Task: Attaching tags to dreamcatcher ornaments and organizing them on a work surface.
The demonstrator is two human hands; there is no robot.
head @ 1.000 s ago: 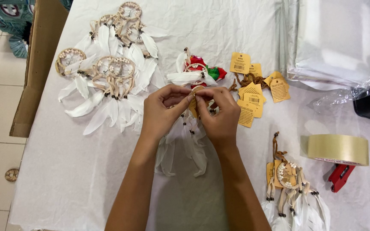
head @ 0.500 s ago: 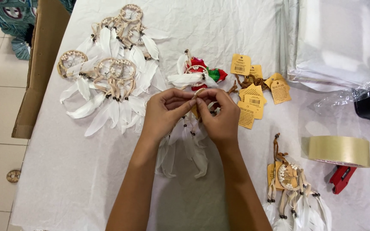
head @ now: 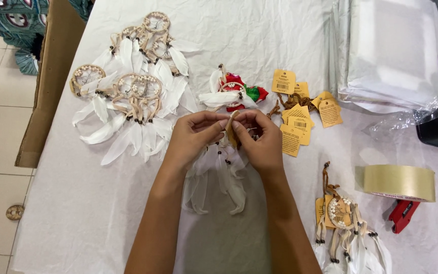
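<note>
My left hand [head: 191,137] and my right hand [head: 259,139] meet at the middle of the white-covered table [head: 67,213]. Together they pinch the top of a small dreamcatcher [head: 224,172] with a tan tag or cord between the fingertips; its white feathers hang below my hands. The hoop itself is mostly hidden by my fingers. Just beyond my hands lies a dreamcatcher with red and green feathers [head: 236,94].
A pile of white-feathered dreamcatchers [head: 128,94] lies at the left. Yellow tags with brown cords [head: 300,114] sit to the right. A tagged dreamcatcher [head: 343,223], a roll of tape [head: 399,182] with a red dispenser [head: 401,215], stacked white bags [head: 391,56] and a cardboard box [head: 51,76] surround them.
My hands stay together on the dreamcatcher; the fingers shift slightly around its top and the tan piece now shows between the fingertips.
</note>
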